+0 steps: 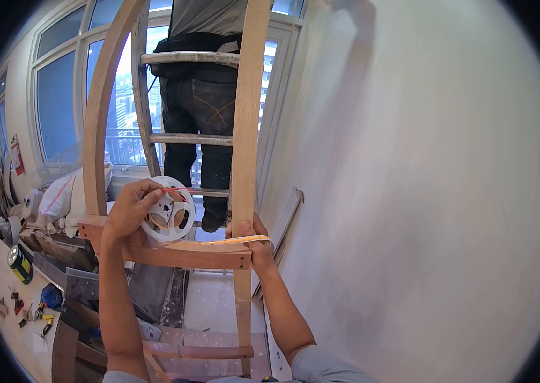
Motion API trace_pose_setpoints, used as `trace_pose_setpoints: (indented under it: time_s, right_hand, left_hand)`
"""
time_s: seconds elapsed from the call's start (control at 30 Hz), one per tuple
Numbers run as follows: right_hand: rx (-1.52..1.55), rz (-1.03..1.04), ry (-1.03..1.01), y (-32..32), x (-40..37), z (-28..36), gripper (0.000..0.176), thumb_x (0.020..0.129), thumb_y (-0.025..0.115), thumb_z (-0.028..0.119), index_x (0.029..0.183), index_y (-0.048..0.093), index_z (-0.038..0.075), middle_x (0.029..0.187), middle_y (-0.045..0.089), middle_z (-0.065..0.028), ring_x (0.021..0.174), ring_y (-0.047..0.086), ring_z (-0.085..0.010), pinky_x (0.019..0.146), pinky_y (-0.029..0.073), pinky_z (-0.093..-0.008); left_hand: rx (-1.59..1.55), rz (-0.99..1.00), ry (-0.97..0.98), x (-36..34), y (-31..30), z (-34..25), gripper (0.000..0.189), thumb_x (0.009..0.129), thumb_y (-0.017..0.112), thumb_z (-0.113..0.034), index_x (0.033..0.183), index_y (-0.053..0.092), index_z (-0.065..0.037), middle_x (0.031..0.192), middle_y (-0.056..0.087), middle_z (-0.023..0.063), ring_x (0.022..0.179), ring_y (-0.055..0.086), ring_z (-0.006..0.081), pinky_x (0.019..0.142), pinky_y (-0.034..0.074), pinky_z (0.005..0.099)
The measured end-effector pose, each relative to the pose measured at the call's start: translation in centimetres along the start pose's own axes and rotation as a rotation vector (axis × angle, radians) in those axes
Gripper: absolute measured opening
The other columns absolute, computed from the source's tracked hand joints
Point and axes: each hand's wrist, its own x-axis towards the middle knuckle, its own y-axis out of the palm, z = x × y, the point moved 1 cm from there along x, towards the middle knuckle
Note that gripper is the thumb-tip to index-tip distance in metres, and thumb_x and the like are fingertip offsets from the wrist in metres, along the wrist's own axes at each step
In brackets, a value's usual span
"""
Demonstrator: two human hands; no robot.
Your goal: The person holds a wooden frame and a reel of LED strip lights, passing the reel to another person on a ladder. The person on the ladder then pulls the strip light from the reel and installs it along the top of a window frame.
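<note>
My left hand (128, 207) is closed on a white plastic reel (188, 217), fingertips pinching at its upper edge where thin red wires (177, 189) stick out. From the reel, a yellow-and-white LED strip (231, 241) runs right, above the crosspiece (184, 256) of a wooden frame, to my right hand (261, 246). That hand wraps round the frame's straight wooden upright (249, 127), and the strip bends at its side. Part of its fingers is hidden behind the wood. A curved wooden upright (96, 121) rises beyond my left hand.
A person (199, 115) stands on a ladder (190, 138) just behind the frame. On the left, a table (2, 268) bears a can (20, 265), a blue roll (51, 295) and small yellow-black parts (48, 324). White sacks (59, 201) lie beyond; a pale wall (436, 191) fills the right.
</note>
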Motion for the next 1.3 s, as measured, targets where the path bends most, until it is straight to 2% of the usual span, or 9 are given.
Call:
trace_pose_setpoints:
  time_s: [0.2, 0.5, 0.63, 0.73, 0.83, 1.3]
  right_hand:
    - [-0.021, -0.001, -0.004, 0.1, 0.0, 0.1, 0.040, 0.098, 0.054, 0.036, 0.122, 0.050, 0.004, 0.090, 0.063, -0.0058, 0.081, 0.059, -0.0108, 0.073, 0.048, -0.0253]
    - [0.013, 0.011, -0.006, 0.2, 0.1, 0.2, 0.037, 0.098, 0.054, 0.037, 0.116, 0.051, 0.004, 0.089, 0.062, -0.0060, 0.081, 0.059, -0.0106, 0.073, 0.048, -0.0255]
    - [-0.032, 0.001, -0.032, -0.1, 0.1, -0.4, 0.044, 0.098, 0.052, 0.040, 0.122, 0.052, 0.003, 0.087, 0.063, -0.0073, 0.078, 0.060, -0.0137, 0.070, 0.050, -0.0280]
    - [-0.027, 0.000, -0.020, -0.1, 0.1, -0.4, 0.045, 0.098, 0.052, 0.040, 0.122, 0.052, 0.002, 0.087, 0.063, -0.0077, 0.078, 0.060, -0.0137, 0.070, 0.050, -0.0280]
    - [-0.025, -0.008, -0.019, 0.1, 0.0, -0.1, 0.044, 0.098, 0.052, 0.040, 0.122, 0.052, 0.003, 0.088, 0.064, -0.0078, 0.078, 0.060, -0.0137, 0.070, 0.050, -0.0279]
    - [-0.017, -0.002, -0.033, 0.0, 0.1, -0.2, 0.042, 0.098, 0.052, 0.038, 0.123, 0.053, 0.004, 0.087, 0.064, -0.0074, 0.077, 0.060, -0.0136, 0.070, 0.050, -0.0280]
  left_hand:
    - [0.021, -0.001, 0.002, 0.0, 0.0, -0.1, 0.019, 0.095, 0.058, -0.011, 0.099, 0.065, 0.007, 0.085, 0.068, 0.0067, 0.076, 0.061, 0.0082, 0.069, 0.051, 0.0243]
    - [0.052, 0.003, -0.001, -0.1, 0.0, -0.3, 0.020, 0.095, 0.058, -0.012, 0.099, 0.065, 0.006, 0.085, 0.068, 0.0067, 0.077, 0.061, 0.0081, 0.070, 0.051, 0.0249]
    - [0.043, 0.003, 0.017, 0.1, -0.1, 0.1, 0.021, 0.095, 0.058, -0.013, 0.098, 0.065, 0.006, 0.085, 0.068, 0.0067, 0.076, 0.061, 0.0085, 0.069, 0.051, 0.0251]
    - [0.040, 0.011, 0.002, 0.0, -0.1, -0.1, 0.021, 0.096, 0.056, -0.014, 0.098, 0.065, 0.005, 0.082, 0.064, 0.0013, 0.076, 0.056, 0.0057, 0.069, 0.048, 0.0232]
    - [0.042, 0.001, 0.004, 0.0, -0.1, 0.0, 0.021, 0.095, 0.057, -0.012, 0.099, 0.065, 0.007, 0.085, 0.068, 0.0071, 0.077, 0.061, 0.0086, 0.070, 0.051, 0.0248]
    - [0.025, 0.001, -0.003, 0.1, -0.1, 0.3, 0.021, 0.095, 0.058, -0.012, 0.099, 0.065, 0.007, 0.086, 0.068, 0.0073, 0.076, 0.061, 0.0086, 0.069, 0.051, 0.0246]
